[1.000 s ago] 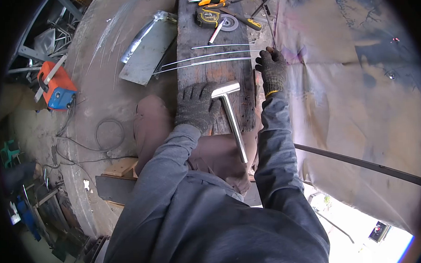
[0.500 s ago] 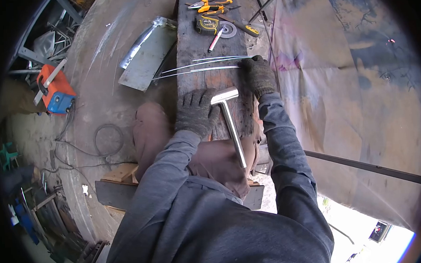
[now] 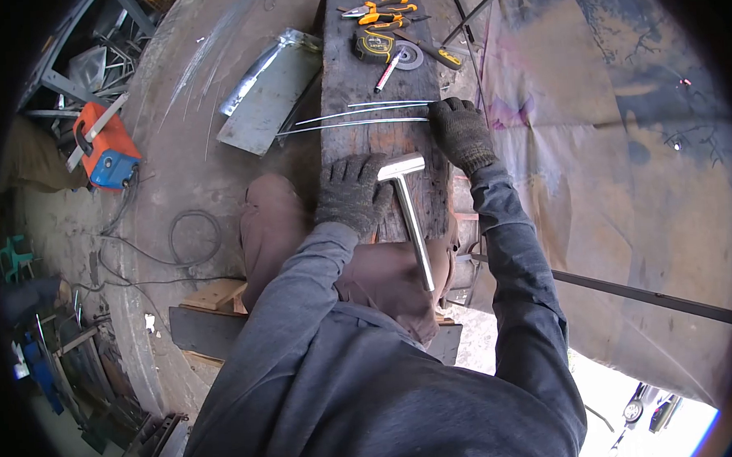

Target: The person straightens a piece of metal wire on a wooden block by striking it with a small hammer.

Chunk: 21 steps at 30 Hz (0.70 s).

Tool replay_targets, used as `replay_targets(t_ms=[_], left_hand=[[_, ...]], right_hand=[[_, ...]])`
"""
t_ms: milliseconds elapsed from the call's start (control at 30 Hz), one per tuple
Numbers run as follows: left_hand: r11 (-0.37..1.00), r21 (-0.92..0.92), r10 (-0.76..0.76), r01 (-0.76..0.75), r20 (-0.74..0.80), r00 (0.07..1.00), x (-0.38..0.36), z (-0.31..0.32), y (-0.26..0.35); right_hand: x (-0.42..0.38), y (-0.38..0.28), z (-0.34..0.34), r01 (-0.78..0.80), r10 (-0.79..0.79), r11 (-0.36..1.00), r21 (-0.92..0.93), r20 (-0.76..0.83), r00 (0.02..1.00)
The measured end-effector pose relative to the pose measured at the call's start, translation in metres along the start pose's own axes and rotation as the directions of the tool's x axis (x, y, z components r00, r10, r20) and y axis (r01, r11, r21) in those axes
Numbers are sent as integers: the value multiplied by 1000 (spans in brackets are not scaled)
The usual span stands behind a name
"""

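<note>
Gloves on: left hand [image 3: 350, 194] pins the T-shaped steel piece [image 3: 410, 210] on the plank [image 3: 351, 82], right hand [image 3: 460, 132] further up it, closed on thin rods [image 3: 353, 119].

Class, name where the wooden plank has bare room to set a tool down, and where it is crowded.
Bare plank lies between the thin rods and the tape measure. The far end is crowded with pliers; the near end holds the T-shaped bar and left hand.

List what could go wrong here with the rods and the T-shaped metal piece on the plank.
1. The thin rods stick out past the plank edge on one side; the right hand pressing their other ends may tip or roll them off.
2. The T-shaped piece overhangs the near end of the plank, steadied only by the left hand, and might slide onto the lap.
</note>
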State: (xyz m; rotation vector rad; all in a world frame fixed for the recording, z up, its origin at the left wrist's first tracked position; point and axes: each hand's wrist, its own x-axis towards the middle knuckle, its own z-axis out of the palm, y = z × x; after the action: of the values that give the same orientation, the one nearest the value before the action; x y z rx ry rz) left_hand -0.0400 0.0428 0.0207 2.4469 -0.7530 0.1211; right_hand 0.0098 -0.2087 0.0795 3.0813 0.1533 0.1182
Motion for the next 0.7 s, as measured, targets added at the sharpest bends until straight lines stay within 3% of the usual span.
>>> replay_targets(t_ms=[67,133,167,233,267,333,367,433,500,567,600,633,667,700], left_hand=[[1000,-6,-4,4,-1,1000,0,-2,1],[1000,-9,4,-4,10,1000,0,-6,3],[1000,-9,0,0,11,1000,1,-8,4],[1000,-10,9,-9,25,1000,1,-9,6],[1000,3,-14,14,20,1000,1,-8,6],[999,20,-25,25,33,999,1,-5,6],[1000,14,-25,25,26,999,1,-3,5],[1000,16,-7,6,39,999,1,1,4],[1000,7,9,-9,-49,999,-3,2,4],[998,-67,-15,14,-17,1000,-13,-5,2],[984,-176,-54,41,-70,996,-19,-3,-4],[956,-287,-101,64,-114,988,-25,3,-12],[859,-510,-121,46,-115,986,-38,25,-32],[860,-506,-128,61,-98,987,-51,24,-34]], right_hand=[[-14,-6,-13,-4,6,999,37,-55,998],[-36,-6,-20,70,12,929,364,-219,976],[-49,-10,-25,59,27,928,369,-222,975],[-83,-23,-41,-97,329,587,804,-128,936],[-101,-33,-47,-107,344,581,807,-125,931],[-135,-57,-57,-154,588,112,982,59,807],[-147,-71,-60,-157,602,98,983,67,796],[-166,-102,-65,-132,604,259,957,-54,795],[-178,-137,-74,-81,657,296,952,-141,741],[-189,-162,-87,-90,580,527,845,-281,765],[-191,-170,-91,-91,587,516,852,-274,762],[-196,-178,-94,-18,471,640,768,-373,800],[-202,-187,-94,56,341,740,670,-445,828],[-207,-196,-93,45,349,731,681,-429,833]])
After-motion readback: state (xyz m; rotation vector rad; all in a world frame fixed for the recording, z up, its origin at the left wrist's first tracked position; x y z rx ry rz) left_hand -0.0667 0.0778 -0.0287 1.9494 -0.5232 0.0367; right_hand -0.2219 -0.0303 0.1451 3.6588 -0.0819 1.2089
